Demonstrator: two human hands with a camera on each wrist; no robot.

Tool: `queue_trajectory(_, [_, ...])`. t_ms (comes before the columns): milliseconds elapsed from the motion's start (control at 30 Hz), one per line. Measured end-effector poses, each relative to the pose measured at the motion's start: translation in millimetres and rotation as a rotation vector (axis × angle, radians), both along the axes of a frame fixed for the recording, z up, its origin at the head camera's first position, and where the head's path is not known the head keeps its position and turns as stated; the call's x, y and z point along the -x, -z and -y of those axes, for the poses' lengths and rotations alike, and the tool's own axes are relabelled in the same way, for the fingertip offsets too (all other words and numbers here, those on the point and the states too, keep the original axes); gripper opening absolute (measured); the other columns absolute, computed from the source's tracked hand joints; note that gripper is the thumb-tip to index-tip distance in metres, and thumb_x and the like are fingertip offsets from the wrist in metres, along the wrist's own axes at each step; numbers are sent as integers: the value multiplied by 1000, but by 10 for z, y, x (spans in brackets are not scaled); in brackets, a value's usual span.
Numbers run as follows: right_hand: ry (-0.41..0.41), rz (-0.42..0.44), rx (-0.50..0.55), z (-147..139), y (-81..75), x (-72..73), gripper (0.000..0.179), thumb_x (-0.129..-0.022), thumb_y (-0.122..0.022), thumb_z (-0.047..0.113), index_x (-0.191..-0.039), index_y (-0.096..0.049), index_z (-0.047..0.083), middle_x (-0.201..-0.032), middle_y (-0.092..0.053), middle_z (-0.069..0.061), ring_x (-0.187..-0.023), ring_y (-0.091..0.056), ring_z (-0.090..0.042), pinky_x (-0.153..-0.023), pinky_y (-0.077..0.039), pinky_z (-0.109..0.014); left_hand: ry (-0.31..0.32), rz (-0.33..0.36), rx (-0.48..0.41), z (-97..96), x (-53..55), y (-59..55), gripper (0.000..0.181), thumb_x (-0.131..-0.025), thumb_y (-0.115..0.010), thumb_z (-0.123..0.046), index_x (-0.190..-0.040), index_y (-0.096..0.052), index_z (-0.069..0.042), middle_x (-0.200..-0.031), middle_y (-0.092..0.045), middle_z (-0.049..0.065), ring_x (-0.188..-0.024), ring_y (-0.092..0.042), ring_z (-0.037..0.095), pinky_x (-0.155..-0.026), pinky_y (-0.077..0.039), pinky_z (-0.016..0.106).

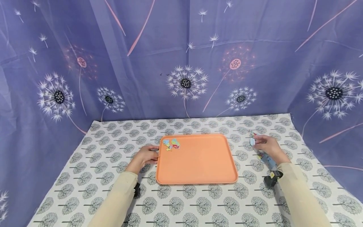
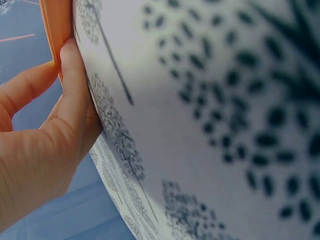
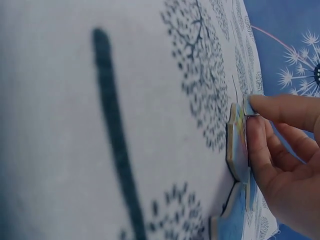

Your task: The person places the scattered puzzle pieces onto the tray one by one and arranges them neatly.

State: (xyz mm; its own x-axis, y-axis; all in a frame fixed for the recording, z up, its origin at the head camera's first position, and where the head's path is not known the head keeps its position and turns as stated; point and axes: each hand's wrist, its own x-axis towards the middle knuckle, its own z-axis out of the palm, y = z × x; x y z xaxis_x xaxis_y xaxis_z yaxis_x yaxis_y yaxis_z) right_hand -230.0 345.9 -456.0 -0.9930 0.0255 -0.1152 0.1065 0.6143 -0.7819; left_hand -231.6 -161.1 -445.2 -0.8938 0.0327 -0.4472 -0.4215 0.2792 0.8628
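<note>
An orange tray (image 1: 198,160) lies on the tree-print cloth. Several colourful puzzle pieces (image 1: 175,143) sit in its upper left corner. At the tray's left edge, my left hand (image 1: 146,157) pinches the rim between thumb and fingers; the left wrist view shows this hand (image 2: 47,135) close up. Right of the tray, my right hand (image 1: 267,146) pinches a light-blue puzzle piece (image 1: 252,142) just above the cloth. Other blue wooden puzzle pieces (image 1: 267,160) lie below that hand, partly hidden by it; the right wrist view shows their thick edges (image 3: 237,145).
The white cloth (image 1: 187,208) with grey trees covers the table. Behind and at both sides hangs a purple dandelion curtain (image 1: 147,78). Black wrist cameras (image 1: 273,179) are strapped near the beige sleeves (image 1: 303,195).
</note>
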Motion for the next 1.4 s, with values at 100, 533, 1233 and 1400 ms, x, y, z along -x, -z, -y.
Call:
queue_trajectory(100, [22, -26, 18, 6, 5, 4, 48, -92, -64, 13, -133, -49, -6, -117, -57, -28, -84, -62, -17, -68, -56, -29, 4, 1, -13, -1, -4, 17, 49, -86, -61, 6, -134, -52, 1, -84, -66, 16, -63, -64, 17, -62, -60, 28])
queue_trajectory(533, [54, -31, 118, 140, -89, 41, 46, -96, -57, 14, -138, -46, -3, -124, -54, -29, -86, -65, -13, -79, -58, -27, 14, -23, -18, 14, 12, 46, 51, -85, -60, 8, -134, -51, 3, -82, -66, 17, -62, -64, 17, -61, -60, 28])
queue_trajectory(1233, [23, -53, 253, 619, -288, 276, 44, -94, -56, 3, -136, -45, -9, -124, -53, -32, -89, -66, -15, -89, -55, -32, 11, -19, -7, 17, 10, 48, 51, -86, -61, 6, -136, -50, 1, -82, -65, 16, -63, -64, 17, -62, -60, 28])
queue_trajectory(1400, [-9, -69, 275, 767, -314, 331, 44, -95, -55, 3, -136, -45, -10, -121, -54, -31, -90, -67, -19, -91, -55, -38, 5, -18, -5, 16, 4, 38, 52, -85, -61, 7, -135, -51, 1, -82, -65, 16, -62, -64, 17, -61, -60, 27])
